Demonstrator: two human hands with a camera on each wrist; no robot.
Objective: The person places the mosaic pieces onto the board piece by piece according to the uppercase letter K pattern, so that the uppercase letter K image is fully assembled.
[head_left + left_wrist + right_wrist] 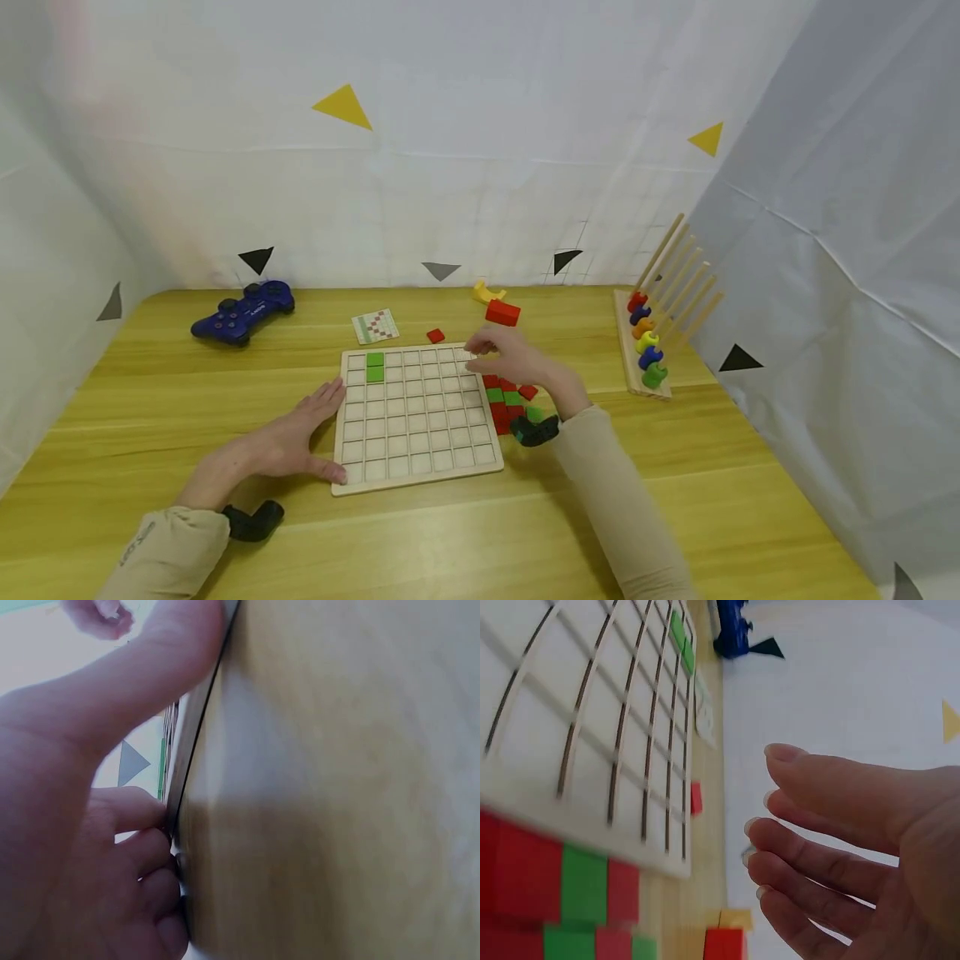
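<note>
Sleeves [622, 508] flank board [416, 421] on wooden table [420, 550], sheeting [480, 200] behind.

Lower left: beige left sleeve [168, 557] is bearing dark lettering [138, 543] (illegible) | curved black wrist camera [257, 522] is jutting alongside

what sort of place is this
Probably an indoor play or recording booth: a yellowish wood-grain table stands against white sheet walls marked with yellow, black and grey triangles, and holds a pale wooden square grid board.
</note>
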